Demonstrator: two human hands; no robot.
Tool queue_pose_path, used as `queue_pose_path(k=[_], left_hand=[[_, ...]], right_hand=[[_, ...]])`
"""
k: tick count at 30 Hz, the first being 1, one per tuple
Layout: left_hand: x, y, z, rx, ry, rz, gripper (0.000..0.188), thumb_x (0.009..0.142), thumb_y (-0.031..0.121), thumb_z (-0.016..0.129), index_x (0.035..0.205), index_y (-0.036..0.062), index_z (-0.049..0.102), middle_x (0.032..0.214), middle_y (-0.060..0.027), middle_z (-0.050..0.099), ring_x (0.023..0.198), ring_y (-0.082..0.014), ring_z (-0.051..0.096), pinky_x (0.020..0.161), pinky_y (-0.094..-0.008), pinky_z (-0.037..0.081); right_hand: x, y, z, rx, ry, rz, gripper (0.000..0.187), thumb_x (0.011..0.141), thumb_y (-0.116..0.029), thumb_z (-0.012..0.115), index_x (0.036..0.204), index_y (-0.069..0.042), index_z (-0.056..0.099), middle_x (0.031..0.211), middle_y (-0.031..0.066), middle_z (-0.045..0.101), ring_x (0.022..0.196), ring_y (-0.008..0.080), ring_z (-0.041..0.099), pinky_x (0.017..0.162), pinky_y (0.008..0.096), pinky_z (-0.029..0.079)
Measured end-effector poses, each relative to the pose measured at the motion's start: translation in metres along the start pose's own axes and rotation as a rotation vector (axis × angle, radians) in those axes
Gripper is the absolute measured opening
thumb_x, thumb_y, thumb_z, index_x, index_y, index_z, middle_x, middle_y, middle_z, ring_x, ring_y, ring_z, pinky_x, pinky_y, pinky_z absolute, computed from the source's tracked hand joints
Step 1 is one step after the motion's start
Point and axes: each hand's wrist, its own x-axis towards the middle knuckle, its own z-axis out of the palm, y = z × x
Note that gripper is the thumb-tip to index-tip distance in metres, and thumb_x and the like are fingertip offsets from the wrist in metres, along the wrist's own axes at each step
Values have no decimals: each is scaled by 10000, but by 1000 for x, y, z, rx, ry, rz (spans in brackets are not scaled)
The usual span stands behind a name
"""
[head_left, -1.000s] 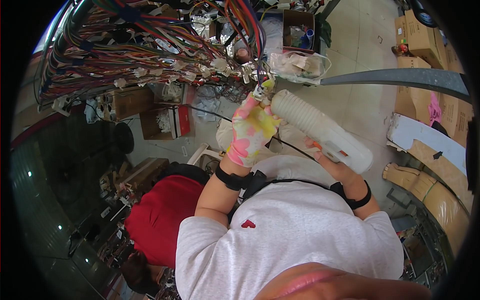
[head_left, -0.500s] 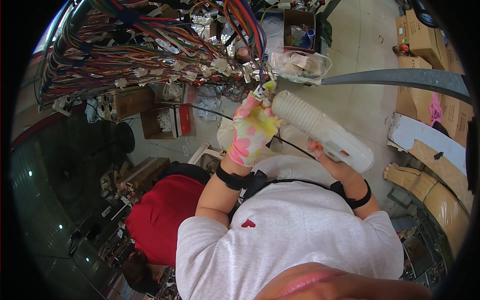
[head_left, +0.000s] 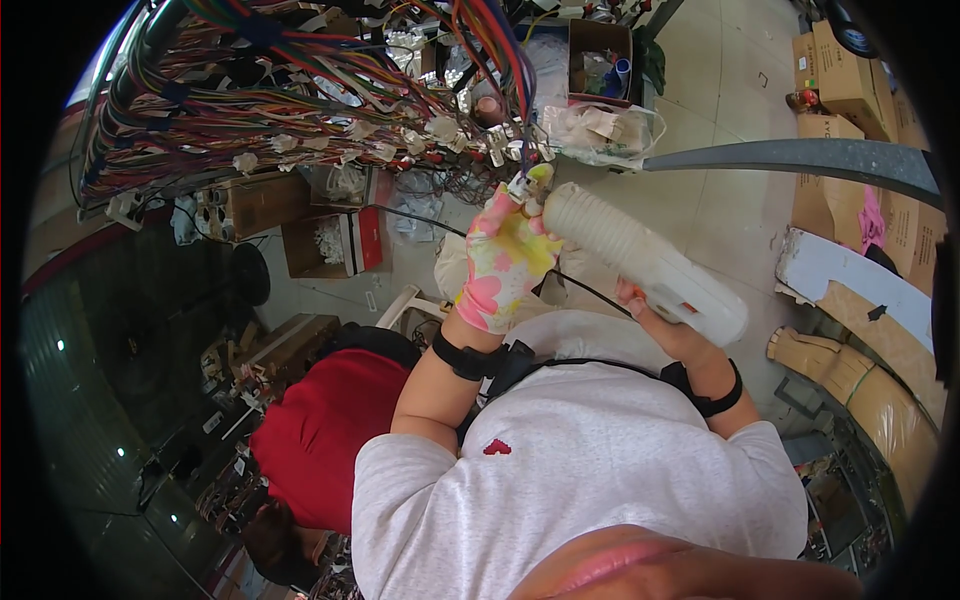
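My left hand (head_left: pixel 508 262), in a white glove with pink and yellow flowers, is raised below the hanging wires. Its fingers are closed round the lower end of a wire bundle (head_left: pixel 524 150), next to a white connector (head_left: pixel 518 187). My bare right hand (head_left: pixel 648 308) grips a whitish heat gun (head_left: pixel 655 265) with a ribbed front part and an orange switch area. The gun's nozzle end points up and left, close beside my gloved fingertips. A black cord (head_left: pixel 590 288) runs behind both hands. Exactly what sits between the nozzle and my fingertips is hard to make out.
A dense wiring harness (head_left: pixel 260 120) with white connectors hangs at the upper left. A curved grey bar (head_left: pixel 790 154) juts in from the right. Cardboard boxes (head_left: pixel 853 80) stand along the right side. A person in red (head_left: pixel 325 440) is close by at the left.
Almost nothing differs. The wires and connectors at the upper left have shifted very slightly, while both hands and the heat gun hold their places.
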Motion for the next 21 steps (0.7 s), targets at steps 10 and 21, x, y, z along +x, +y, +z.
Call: queue_pose_path(k=[10,21], left_hand=[[-1,-2,-2,73,109,35,406,900,283,515,1242,69,566,795,8,563,718,-131,539,630,-323,476],[1,0,-8,184,140,68,660,767,406,606,1290,13,518,1114,-113,600,974,-261,612,809,-439,531]], right_hand=[[0,-2,1,-68,-25,-51,183,859,7,568,1042,-1,577,907,61,575,864,160,547,772,301,468],[1,-5,-4,-164,-77,-84,186,861,9,567,1046,0,575,900,64,573,858,166,548,765,300,470]])
